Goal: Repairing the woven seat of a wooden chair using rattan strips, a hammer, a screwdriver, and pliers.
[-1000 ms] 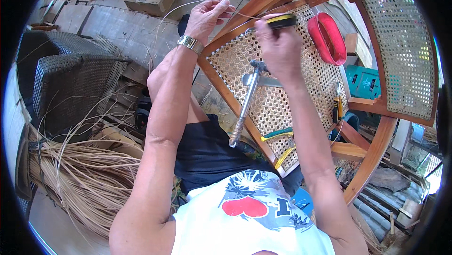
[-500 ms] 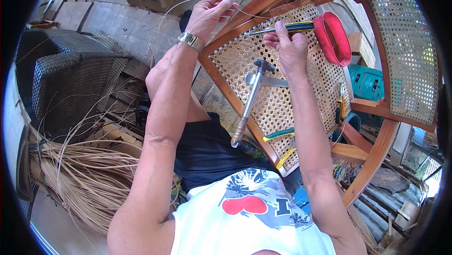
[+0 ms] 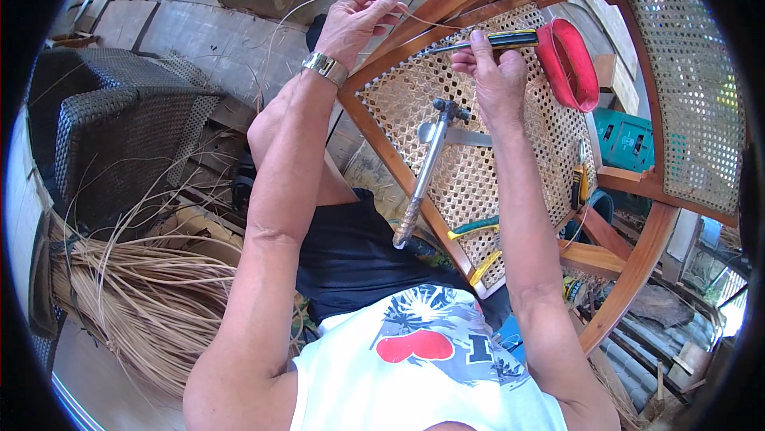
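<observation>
My left hand [image 3: 362, 23] pinches a thin cane strand [image 3: 430, 25] between thumb and fingers. From there the strand runs right toward my other hand, and its long tail curves away to the left. In my right hand [image 3: 498, 80] is a screwdriver-like tool [image 3: 510, 39] with a black and yellow handle, its metal shaft pointing left. Both hands are above the far part of a woven cane panel [image 3: 478, 184] in a brown wooden chair frame [image 3: 398, 164]. A hammer [image 3: 430, 164] lies across the panel over a flat metal piece [image 3: 466, 138].
A red oval container [image 3: 570, 72] sits by the screwdriver's handle. Pliers with green and yellow handles [image 3: 476, 228] and a yellow-black tool [image 3: 579, 184] rest on the panel. To the left are a cane bundle [image 3: 151, 295] and a dark woven chair [image 3: 119, 120]. A teal case [image 3: 625, 140] stands beyond the frame.
Both hands have shifted slightly up and to the right, still holding the strand and the screwdriver-like tool. The chair and the things on it appear slightly farther right in the view.
</observation>
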Motion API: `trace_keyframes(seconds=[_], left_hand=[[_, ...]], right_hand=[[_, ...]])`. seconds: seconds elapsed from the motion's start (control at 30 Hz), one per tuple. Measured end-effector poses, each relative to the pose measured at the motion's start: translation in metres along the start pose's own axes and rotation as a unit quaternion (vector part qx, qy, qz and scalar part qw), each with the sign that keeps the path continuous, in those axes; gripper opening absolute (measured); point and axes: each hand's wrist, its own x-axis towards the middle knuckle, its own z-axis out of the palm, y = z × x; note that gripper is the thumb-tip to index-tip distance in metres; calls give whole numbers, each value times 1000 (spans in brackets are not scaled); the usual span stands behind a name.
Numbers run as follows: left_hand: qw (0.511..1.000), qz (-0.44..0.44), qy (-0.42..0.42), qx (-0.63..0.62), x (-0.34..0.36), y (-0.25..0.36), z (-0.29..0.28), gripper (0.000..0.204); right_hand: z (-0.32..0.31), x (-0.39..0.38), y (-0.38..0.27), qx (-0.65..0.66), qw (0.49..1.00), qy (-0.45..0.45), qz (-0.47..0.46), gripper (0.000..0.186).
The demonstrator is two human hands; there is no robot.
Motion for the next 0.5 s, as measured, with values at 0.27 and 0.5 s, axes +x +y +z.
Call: trace_keyframes(seconds=[0.27,0.5], left_hand=[[1000,2,2,3,-1,1,-1,25],[1000,18,15,18,-3,2,-3,26]], right_hand=[[7,-2,-12,-111,993,3,-38,30],[15,-10,-18,-174,981,-29,-85,30]])
